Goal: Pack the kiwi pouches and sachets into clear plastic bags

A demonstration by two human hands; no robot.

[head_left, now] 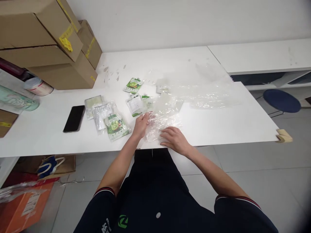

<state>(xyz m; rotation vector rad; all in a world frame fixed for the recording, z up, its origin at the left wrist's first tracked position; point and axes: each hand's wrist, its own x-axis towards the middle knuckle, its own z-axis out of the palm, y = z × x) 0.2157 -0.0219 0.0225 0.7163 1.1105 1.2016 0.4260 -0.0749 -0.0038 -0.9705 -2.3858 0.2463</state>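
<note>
A clear, crinkled plastic bag [165, 111] lies across the middle of the white table, close to its front edge. My left hand [142, 125] grips the bag's left side, and its fingers show blurred through the film. On the bag's near right part rests my right hand [175, 139], palm down with its fingers apart. Just beyond my left hand are white-and-green pouches [135, 104], partly covered by the plastic. Another green kiwi-picture pouch [133, 84] lies behind them. To the left, a bagged kiwi-picture pouch [116, 127] overlaps a silvery packet [101, 113].
A black phone [74, 118] lies left of the packets. Cardboard boxes [60, 48] are stacked at the back left, near a mint-green bottle [19, 98]. More clear film [206, 87] spreads to the right. A blue stool [282, 101] stands beyond the table's right edge.
</note>
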